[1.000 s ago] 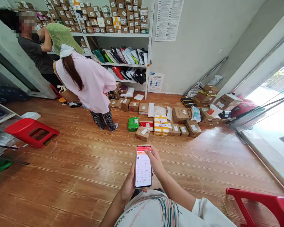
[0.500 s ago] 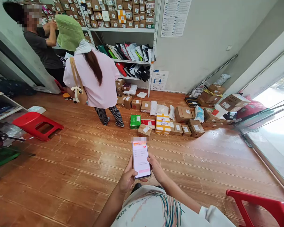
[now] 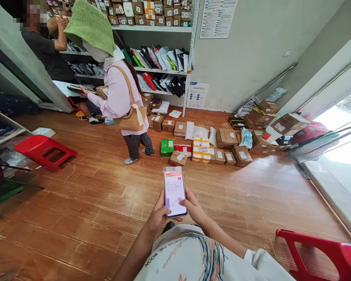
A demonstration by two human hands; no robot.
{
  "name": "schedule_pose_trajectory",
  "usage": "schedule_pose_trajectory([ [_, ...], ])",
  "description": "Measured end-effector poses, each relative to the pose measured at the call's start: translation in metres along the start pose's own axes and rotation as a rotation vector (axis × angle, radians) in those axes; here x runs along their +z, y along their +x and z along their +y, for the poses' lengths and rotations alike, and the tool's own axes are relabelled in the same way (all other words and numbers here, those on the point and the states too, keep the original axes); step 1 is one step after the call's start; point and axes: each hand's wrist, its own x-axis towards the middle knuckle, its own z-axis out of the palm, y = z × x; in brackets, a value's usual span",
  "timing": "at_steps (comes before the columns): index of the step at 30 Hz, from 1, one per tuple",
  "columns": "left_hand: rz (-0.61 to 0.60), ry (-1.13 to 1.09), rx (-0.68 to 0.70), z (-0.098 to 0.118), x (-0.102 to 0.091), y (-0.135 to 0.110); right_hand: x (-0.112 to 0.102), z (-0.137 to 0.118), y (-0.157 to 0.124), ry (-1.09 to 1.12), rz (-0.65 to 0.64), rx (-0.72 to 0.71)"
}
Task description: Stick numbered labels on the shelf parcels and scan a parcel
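Note:
A smartphone (image 3: 174, 192) with a lit, mostly white screen is held upright in front of my lap. My left hand (image 3: 158, 214) wraps round its lower left side, the thumb over the bottom of the screen. On the right edge, my right hand (image 3: 193, 205) grips the phone too, its thumb lying across the lower part of the screen. Small text on the screen is too fine to read, and the top of the phone is blurred out. Both hands touch only the phone.
Parcels (image 3: 228, 138) line the floor ahead by the wall. A shelf rack (image 3: 152, 28) bears boxes and bags. One person (image 3: 121, 93) in pink and another (image 3: 46, 50) in dark clothes stand ahead left. Red stools (image 3: 45, 150) are at left and lower right; a glass door is at right.
My right thumb has moved inward over the screen, and the screen's lower part looks different. The person in pink has turned left and stepped, now showing a woven bag and held items.

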Motion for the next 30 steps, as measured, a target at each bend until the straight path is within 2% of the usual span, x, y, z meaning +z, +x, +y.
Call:
schedule_pose_trajectory([
  [8, 0.019, -0.008, 0.008, 0.003, -0.003, 0.000, 0.006, -0.004, 0.003, -0.002, -0.019, -0.013],
  [14, 0.016, 0.000, 0.009, 0.005, -0.003, 0.000, 0.003, 0.002, 0.006, 0.044, -0.021, 0.011],
  [26, 0.019, -0.036, -0.004, 0.003, -0.008, 0.000, 0.007, -0.004, 0.006, -0.012, 0.004, 0.004],
  [30, 0.036, -0.050, 0.007, 0.001, -0.013, -0.008, 0.015, 0.003, 0.001, -0.001, -0.016, -0.006],
])
